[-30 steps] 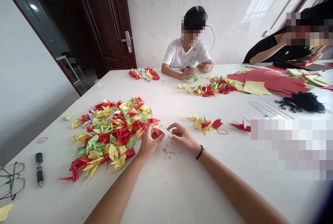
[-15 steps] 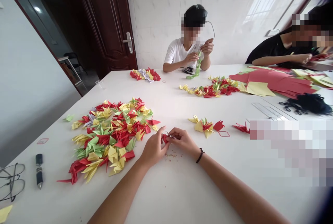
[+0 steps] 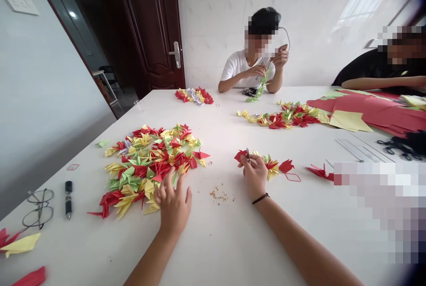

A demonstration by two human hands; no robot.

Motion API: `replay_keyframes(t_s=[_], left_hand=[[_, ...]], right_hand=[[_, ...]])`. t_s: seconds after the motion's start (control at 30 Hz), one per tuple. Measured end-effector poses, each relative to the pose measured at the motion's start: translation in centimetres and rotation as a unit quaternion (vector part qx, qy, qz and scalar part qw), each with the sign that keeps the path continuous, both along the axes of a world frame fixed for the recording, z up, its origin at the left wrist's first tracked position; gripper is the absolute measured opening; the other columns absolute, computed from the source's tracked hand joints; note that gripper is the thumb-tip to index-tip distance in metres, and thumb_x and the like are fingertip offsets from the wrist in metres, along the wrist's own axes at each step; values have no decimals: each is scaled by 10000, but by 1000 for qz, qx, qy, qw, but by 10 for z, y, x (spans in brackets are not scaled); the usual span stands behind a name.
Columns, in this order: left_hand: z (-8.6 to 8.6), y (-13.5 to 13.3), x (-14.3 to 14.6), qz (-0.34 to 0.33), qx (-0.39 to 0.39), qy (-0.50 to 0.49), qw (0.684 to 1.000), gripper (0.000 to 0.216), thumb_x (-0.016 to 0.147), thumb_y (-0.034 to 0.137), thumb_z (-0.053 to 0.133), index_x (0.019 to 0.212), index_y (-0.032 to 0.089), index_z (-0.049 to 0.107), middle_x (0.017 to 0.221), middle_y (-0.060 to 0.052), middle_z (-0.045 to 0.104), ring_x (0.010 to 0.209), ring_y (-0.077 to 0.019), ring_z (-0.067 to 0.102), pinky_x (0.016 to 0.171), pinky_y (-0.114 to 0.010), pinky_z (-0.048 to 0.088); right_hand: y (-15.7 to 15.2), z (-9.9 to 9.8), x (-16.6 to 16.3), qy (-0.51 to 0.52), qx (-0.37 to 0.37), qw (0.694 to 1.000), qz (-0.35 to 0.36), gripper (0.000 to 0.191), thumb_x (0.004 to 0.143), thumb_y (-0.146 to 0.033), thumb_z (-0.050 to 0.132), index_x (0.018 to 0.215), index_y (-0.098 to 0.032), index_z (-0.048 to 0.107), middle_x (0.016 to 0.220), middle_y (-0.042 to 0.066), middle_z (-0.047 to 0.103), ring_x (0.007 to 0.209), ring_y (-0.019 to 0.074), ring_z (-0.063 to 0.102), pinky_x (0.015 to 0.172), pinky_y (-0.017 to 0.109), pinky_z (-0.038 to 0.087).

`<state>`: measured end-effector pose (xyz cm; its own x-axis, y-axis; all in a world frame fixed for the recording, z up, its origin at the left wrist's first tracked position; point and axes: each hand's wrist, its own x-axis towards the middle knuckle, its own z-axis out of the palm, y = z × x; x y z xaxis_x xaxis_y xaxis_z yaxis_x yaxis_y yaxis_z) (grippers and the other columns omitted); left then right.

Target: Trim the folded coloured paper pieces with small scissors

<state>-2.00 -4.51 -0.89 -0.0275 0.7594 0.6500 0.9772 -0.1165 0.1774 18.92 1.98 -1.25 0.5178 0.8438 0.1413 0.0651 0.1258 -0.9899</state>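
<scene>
My left hand (image 3: 175, 204) is at the near right edge of a large heap of folded paper cranes (image 3: 143, 170) in red, yellow, green and a little lilac. Its fingers are spread and it holds nothing. My right hand (image 3: 255, 176), with a black band at the wrist, is closed on a slim pointed metal tool (image 3: 247, 154), its kind hard to make out. A red folded paper crane (image 3: 240, 156) shows at the fingertips of that hand. Just behind and right of it lie a few yellow, green and red cranes (image 3: 273, 168). Tiny paper bits (image 3: 218, 195) are scattered between my hands.
Across the table a person in white (image 3: 248, 66) handles a green paper string. Another person in black (image 3: 372, 71) leans over red sheets (image 3: 362, 108). Eyeglasses (image 3: 39, 209) and a pen (image 3: 68, 200) lie left. A ruler (image 3: 351, 149) and black cord (image 3: 408, 145) lie right.
My hands have parted. The right hand has moved right and back with the tool and red crane, while the left has let go and moved left to the heap, fingers opening.
</scene>
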Motion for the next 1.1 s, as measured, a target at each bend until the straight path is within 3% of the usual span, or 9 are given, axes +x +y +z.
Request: replay_keyframes(t_s=[0.13, 0.23, 0.33, 0.43, 0.57, 0.77, 0.93, 1.1], left_hand=[[-4, -20, -27, 107, 6, -9, 994, 450, 765, 353, 494, 1184, 188, 476, 1298, -191, 359, 1115, -364, 362, 883, -533, 208], [-8, -27, -43, 143, -11, -6, 990, 590, 737, 472, 496, 1255, 209, 399, 1349, -192, 286, 1159, -375, 315, 892, -539, 207], [-11, -26, -50, 176, -54, 27, 983, 647, 726, 528, 476, 1273, 197, 376, 1361, -198, 260, 1184, -386, 278, 883, -531, 240], [-10, -20, -52, 186, -101, 67, 975, 597, 748, 512, 455, 1244, 182, 419, 1319, -190, 340, 1183, -391, 276, 862, -522, 273], [-7, -9, -58, 139, -90, 120, 979, 457, 787, 440, 432, 1149, 170, 509, 1191, -162, 485, 1108, -343, 386, 852, -504, 286], [-5, 11, -72, 44, -24, 160, 986, 294, 782, 319, 480, 990, 150, 600, 961, -119, 591, 829, -247, 541, 691, -348, 394], [-2, 21, -80, -14, 78, 148, 986, 250, 775, 326, 510, 931, 165, 619, 910, -103, 582, 840, -227, 540, 736, -334, 419], [1, 21, -85, -38, 141, 68, 987, 265, 761, 307, 539, 987, 174, 584, 954, -102, 537, 901, -209, 525, 770, -318, 437]], right_hand=[[1, -1, 1, 27, 25, 999, -22, 489, 708, -445, 551, 1088, -172, 408, 823, 99, 644, 557, 144, 548, 423, 240, 379], [1, 0, -1, 31, 51, 998, -10, 657, 731, -404, 537, 1276, -175, 250, 1056, 156, 590, 758, 180, 592, 501, 255, 435], [-1, -1, -5, 24, 65, 998, 14, 695, 736, -371, 543, 1322, -200, 211, 1178, 161, 523, 872, 196, 580, 580, 276, 460], [-2, -3, -7, 26, 75, 996, 34, 656, 724, -344, 555, 1303, -208, 279, 1182, 153, 525, 933, 215, 567, 648, 311, 461], [-3, -4, -6, 33, 84, 995, 46, 531, 722, -320, 545, 1216, -195, 396, 1149, 149, 549, 1033, 235, 520, 701, 341, 450], [0, -5, -2, 23, 70, 997, 38, 264, 697, -274, 527, 938, -167, 538, 908, 104, 642, 861, 217, 579, 635, 330, 447], [3, -8, -1, 7, 92, 995, 30, 169, 679, -275, 518, 801, -164, 555, 778, 66, 639, 736, 182, 574, 572, 291, 425], [5, -10, -1, 13, 89, 995, 35, 147, 669, -266, 519, 772, -168, 556, 713, 42, 628, 638, 156, 551, 534, 274, 401]])
